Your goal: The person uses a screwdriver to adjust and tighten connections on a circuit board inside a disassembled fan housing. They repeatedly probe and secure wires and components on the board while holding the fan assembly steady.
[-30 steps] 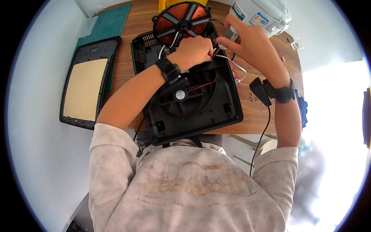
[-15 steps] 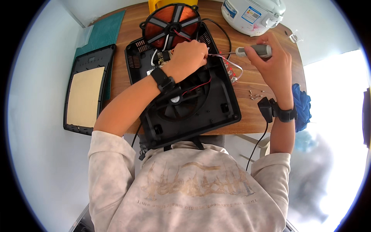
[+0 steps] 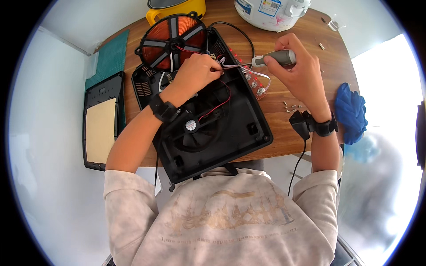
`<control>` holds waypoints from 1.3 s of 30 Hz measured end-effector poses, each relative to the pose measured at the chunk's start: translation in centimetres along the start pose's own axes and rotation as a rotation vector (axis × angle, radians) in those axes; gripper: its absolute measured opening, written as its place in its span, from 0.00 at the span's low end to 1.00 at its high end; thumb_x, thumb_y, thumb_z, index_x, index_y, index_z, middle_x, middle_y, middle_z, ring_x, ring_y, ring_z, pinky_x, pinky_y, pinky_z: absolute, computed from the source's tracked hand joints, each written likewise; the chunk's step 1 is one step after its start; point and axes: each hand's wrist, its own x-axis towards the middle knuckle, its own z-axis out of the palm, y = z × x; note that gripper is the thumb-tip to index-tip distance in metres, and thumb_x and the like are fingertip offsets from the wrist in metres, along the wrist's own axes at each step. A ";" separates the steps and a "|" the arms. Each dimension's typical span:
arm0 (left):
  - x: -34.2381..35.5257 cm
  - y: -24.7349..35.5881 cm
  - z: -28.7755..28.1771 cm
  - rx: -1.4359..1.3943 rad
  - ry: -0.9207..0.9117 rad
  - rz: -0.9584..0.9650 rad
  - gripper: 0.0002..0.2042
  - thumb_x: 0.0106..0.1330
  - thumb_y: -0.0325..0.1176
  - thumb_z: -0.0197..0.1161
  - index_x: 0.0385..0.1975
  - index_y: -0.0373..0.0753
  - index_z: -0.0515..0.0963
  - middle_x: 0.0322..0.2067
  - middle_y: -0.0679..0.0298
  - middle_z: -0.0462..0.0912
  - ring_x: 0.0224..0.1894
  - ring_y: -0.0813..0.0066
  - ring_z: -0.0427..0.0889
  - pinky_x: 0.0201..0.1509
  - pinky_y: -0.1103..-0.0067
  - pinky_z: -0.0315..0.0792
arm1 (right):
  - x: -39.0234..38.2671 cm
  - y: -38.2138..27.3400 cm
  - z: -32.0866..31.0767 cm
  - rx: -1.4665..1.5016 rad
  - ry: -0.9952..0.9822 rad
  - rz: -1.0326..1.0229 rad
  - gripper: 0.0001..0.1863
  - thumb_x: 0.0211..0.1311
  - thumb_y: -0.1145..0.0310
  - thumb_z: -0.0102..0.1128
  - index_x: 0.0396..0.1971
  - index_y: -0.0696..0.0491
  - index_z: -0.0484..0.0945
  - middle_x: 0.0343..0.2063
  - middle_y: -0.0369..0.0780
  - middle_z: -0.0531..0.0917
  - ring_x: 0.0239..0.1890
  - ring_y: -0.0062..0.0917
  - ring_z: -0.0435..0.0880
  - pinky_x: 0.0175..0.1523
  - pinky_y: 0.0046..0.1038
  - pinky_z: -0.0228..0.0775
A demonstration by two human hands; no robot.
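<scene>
My right hand grips a grey-handled screwdriver, its shaft pointing left toward the fingertips of my left hand. My left hand reaches over an opened black induction cooker housing. Its fingers are pinched together by the circuit board, at the shaft's tip; what they hold is hidden. The round copper coil leans at the far left of the housing. Inside the near part sits a black fan with a red wire. A red-edged board with white wires lies along the right side.
Several small screws lie right of the housing, near a blue cloth. A yellow pot and a white rice cooker stand at the back. A black cover panel overlaps a green mat at left.
The view has shifted, so the housing and table appear moved a little left and the yellow pot shows more. Both hands stay at the same spot, the right one still gripping the screwdriver.
</scene>
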 end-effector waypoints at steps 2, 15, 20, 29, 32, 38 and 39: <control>0.3 0.7 -0.7 -0.118 -0.098 -0.117 0.08 0.66 0.32 0.66 0.39 0.38 0.89 0.22 0.59 0.84 0.24 0.70 0.84 0.27 0.76 0.76 | -0.2 0.7 -0.1 -0.014 0.030 -0.031 0.17 0.59 0.64 0.73 0.40 0.53 0.75 0.27 0.40 0.85 0.26 0.32 0.86 0.35 0.28 0.77; 0.4 1.3 -1.3 -0.147 -0.187 -0.196 0.10 0.70 0.31 0.63 0.46 0.38 0.88 0.22 0.59 0.83 0.21 0.75 0.82 0.23 0.78 0.76 | -0.4 2.0 0.8 0.086 0.015 -0.027 0.15 0.58 0.67 0.73 0.40 0.52 0.75 0.23 0.40 0.85 0.23 0.28 0.84 0.32 0.26 0.75; 0.4 1.5 -1.4 -0.151 -0.184 -0.201 0.11 0.70 0.32 0.63 0.46 0.38 0.88 0.21 0.59 0.82 0.19 0.74 0.81 0.22 0.78 0.76 | -0.3 2.0 0.8 0.051 0.026 -0.027 0.15 0.59 0.65 0.73 0.40 0.52 0.76 0.25 0.39 0.85 0.23 0.29 0.84 0.33 0.27 0.76; 0.4 1.2 -1.1 -0.142 -0.188 -0.211 0.11 0.69 0.30 0.64 0.47 0.38 0.87 0.23 0.61 0.83 0.24 0.76 0.83 0.23 0.79 0.76 | -0.5 2.1 1.1 0.019 0.038 -0.037 0.16 0.59 0.64 0.73 0.40 0.52 0.76 0.26 0.39 0.85 0.24 0.31 0.85 0.34 0.28 0.76; 0.5 1.1 -1.1 -0.135 -0.192 -0.207 0.11 0.69 0.30 0.64 0.47 0.38 0.87 0.24 0.60 0.84 0.25 0.76 0.83 0.23 0.79 0.77 | -0.5 1.9 1.2 0.021 0.032 -0.029 0.15 0.59 0.64 0.73 0.40 0.52 0.76 0.26 0.39 0.85 0.24 0.31 0.85 0.34 0.28 0.77; 0.5 1.0 -1.0 -0.139 -0.179 -0.200 0.10 0.68 0.30 0.65 0.46 0.37 0.88 0.26 0.59 0.86 0.24 0.76 0.84 0.23 0.79 0.78 | -0.7 1.8 1.2 -0.006 0.040 -0.067 0.16 0.60 0.64 0.73 0.40 0.52 0.75 0.24 0.40 0.85 0.23 0.31 0.85 0.32 0.28 0.77; 0.5 1.1 -1.1 -0.140 -0.182 -0.201 0.10 0.68 0.30 0.65 0.45 0.37 0.88 0.26 0.59 0.86 0.24 0.77 0.84 0.23 0.79 0.78 | -0.8 1.7 1.2 0.004 0.026 -0.048 0.16 0.60 0.64 0.73 0.40 0.52 0.75 0.24 0.40 0.85 0.23 0.32 0.85 0.32 0.28 0.77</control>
